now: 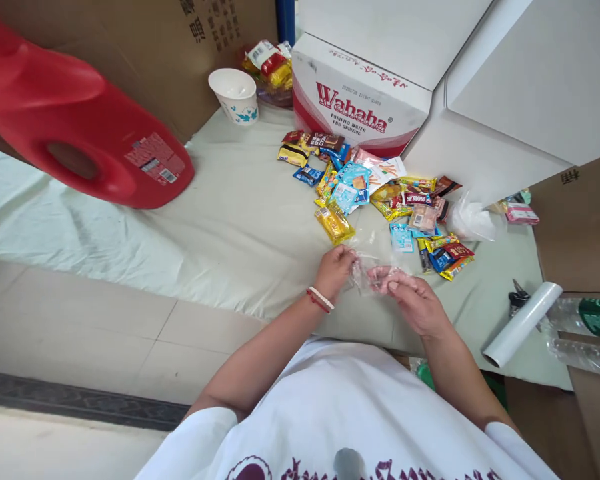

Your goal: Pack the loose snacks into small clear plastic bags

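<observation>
A clear plastic bag (367,270) is stretched between my two hands over the near edge of the cloth-covered table (220,220). My left hand (336,265), with a white and a red bracelet at the wrist, pinches one side of the bag. My right hand (413,297) grips the other side, its fingers partly behind the film. Just past the bag lies a heap of small wrapped snacks: a yellow packet (334,223) is closest to my left hand, and a light blue packet (403,238) lies beyond my right hand.
A red jug (145,140) stands at the left. Behind the snacks are a paper cup (235,100), a Wahaha carton (360,100) and white boxes (520,80). To the right lie a bunched white plastic bag (473,217), a white roll (523,325), keys (519,297) and plastic bottles (587,317).
</observation>
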Motion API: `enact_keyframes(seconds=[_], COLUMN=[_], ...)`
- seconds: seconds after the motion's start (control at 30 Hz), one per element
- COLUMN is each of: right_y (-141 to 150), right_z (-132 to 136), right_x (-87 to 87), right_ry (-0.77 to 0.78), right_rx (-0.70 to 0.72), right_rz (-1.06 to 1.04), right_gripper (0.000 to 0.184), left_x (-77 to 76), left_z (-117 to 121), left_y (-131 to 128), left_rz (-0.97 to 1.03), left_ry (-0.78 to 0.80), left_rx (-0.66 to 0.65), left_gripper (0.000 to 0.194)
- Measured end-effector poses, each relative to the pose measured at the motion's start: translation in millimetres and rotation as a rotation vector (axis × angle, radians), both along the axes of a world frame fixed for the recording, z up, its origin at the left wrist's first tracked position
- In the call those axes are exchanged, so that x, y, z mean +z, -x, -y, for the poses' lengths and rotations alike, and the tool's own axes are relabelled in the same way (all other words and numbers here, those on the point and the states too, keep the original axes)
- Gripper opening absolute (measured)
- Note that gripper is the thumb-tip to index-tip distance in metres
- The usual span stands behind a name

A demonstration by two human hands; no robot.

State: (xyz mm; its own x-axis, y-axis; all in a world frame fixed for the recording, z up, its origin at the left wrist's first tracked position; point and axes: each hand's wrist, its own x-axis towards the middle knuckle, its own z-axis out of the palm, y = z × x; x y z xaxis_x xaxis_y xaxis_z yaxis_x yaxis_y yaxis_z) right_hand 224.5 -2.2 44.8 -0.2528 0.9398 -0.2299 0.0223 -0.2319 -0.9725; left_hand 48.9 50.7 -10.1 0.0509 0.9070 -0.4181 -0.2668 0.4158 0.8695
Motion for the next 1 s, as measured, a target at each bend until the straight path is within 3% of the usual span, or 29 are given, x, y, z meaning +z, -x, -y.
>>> enact_keyframes(seconds=[0.17,0.33,0.43,0.53,0.67,0.77,0.87,0.93,1.0], right_y=[-50.0,-86.7,-88.9,-87.6,-74.9,-39.1,4.6,18.6,13.2], right_z=[-13.2,-53.3,-79.5,-93.4,-76.1,-43.5,-21.9,-21.1,-27.1], right_x=[10.3,-14.0,-34.5,-43.9,-41.7,-44.9,-55.1,-58.9,-57.6], right_ry=[0.122,0.198,0.137,0.118,0.033,0.183,0.298,0.254,0.178], right_rx=[-0.2,-0.235,-0.323,-0.415,-0.544,-0.463,-0.365,-0.349,-0.344], right_rz=[-0.178,0.035,0.271,0.287,0.147,-0.016,-0.039,0.005,0.061], right_gripper=[0.026,0.029,0.031,0.031,0.054,0.07,0.086,0.084,0.069], left_x=[1.1,-1.0,0.3,4.8,9.5,10.1,9.9,9.5,8.4], left_z=[9.0,30.5,36.2,38.3,39.6,40.8,42.7,43.2,42.2], left_y=[25.6,48.3,52.5,58.1,65.0,60.6,53.7,56.0,67.3], left_rz=[0.368,0.232,0.131,0.115,0.168,0.233,0.256,0.216,0.095], left_ry=[0.193,0.229,0.247,0.259,0.258,0.284,0.302,0.275,0.231], left_rx=[0.065,-0.037,-0.016,-0.015,0.096,0.139,0.11,0.107,0.104], left_gripper=[0.037,0.04,0.039,0.037,0.04,0.045,0.052,0.055,0.056])
